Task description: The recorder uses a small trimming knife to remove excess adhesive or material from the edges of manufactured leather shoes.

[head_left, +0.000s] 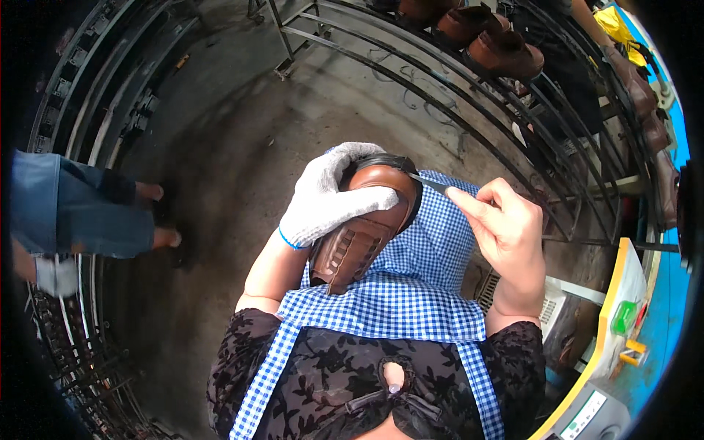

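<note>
My left hand [330,198], in a white knit glove with blue trim, is closed around a brown leather shoe [359,238]. The shoe is tilted over my lap, its toe pointing away from me and its dark sole edge turned up at the far side. In my bare right hand [507,224] a thin knife-like blade [431,182] is pinched between thumb and fingers. Its pale tip meets the sole edge by the toe, on the shoe's right side. A blue-and-white checked apron [433,242] lies beneath the shoe.
Metal racks [440,81] curve along the far right, carrying several brown shoes [506,53]. Another person [81,205] stands at the left beside more racks [95,110]. A machine with a yellow-edged panel [612,315] and green button [625,317] is close on my right.
</note>
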Demonstrator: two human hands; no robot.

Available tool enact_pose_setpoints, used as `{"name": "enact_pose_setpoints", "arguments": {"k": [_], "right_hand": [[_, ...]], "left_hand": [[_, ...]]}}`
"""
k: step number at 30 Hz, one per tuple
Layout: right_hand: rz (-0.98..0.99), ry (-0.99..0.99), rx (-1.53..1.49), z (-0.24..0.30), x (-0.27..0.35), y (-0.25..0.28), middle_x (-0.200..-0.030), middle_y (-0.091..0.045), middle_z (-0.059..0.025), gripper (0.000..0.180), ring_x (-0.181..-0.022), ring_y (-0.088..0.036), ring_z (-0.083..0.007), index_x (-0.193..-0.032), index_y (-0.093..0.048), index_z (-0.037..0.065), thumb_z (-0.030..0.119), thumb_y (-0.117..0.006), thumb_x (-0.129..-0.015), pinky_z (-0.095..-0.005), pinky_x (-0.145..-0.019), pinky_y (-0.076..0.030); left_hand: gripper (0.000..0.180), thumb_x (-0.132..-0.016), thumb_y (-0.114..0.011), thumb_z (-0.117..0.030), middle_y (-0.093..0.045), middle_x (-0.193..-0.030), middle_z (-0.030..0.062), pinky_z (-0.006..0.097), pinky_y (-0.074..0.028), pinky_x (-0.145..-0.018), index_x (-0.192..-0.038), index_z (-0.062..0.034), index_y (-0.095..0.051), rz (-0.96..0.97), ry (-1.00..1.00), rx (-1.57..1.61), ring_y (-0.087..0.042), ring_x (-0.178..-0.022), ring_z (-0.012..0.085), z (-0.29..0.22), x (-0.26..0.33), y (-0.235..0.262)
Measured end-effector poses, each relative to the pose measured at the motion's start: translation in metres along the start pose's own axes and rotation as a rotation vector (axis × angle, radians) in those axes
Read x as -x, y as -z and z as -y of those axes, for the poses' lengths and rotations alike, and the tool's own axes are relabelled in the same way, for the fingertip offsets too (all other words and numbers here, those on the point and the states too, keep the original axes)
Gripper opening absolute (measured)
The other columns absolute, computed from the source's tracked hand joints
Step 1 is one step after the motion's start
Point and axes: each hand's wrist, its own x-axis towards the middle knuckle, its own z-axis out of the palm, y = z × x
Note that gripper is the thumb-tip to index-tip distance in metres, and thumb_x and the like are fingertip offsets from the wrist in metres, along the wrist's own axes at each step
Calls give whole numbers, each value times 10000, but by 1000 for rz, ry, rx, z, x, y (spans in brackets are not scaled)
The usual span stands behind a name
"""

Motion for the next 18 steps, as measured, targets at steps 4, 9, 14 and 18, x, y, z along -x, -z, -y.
{"name": "enact_pose_setpoints", "arguments": {"k": [4, 9, 14, 18], "right_hand": [[-13, 44, 29, 3, -2, -5, -752, -552, -47, 368, -607, -601, -198, -1063, -739, 165, 44, -731, -716, -322, -520, -480], [-36, 84, 70, 10, -6, -8, -727, -541, -63, 405, -574, -577, -202, -1077, -737, 165, -5, -735, -709, -315, -503, -458], [56, 126, 151, 11, -6, -6, -761, -532, -51, 413, -637, -607, -199, -1118, -713, 175, 38, -677, -730, -321, -522, -491], [-9, 172, 89, 8, -19, -16, -752, -540, -54, 400, -616, -603, -197, -1107, -718, 166, 29, -688, -733, -319, -514, -481]], "left_hand": [[657, -619, -871, -251, -662, -1079, 124, 343, -498, -938, -1160, 13, -608, -30, -3, 34, -636, -1009, 213, 1, 0, 0], [666, -642, -870, -283, -666, -1084, 126, 334, -501, -935, -1175, 10, -602, -13, -16, 20, -638, -1016, 206, 8, 3, 2], [654, -668, -865, -325, -673, -1074, 124, 329, -506, -922, -1176, -1, -610, -14, -22, -1, -645, -1013, 203, 8, 5, 0], [635, -671, -863, -332, -681, -1052, 125, 332, -516, -895, -1162, -3, -630, 161, -120, -199, -662, -985, 218, 1, 0, -7]]}}
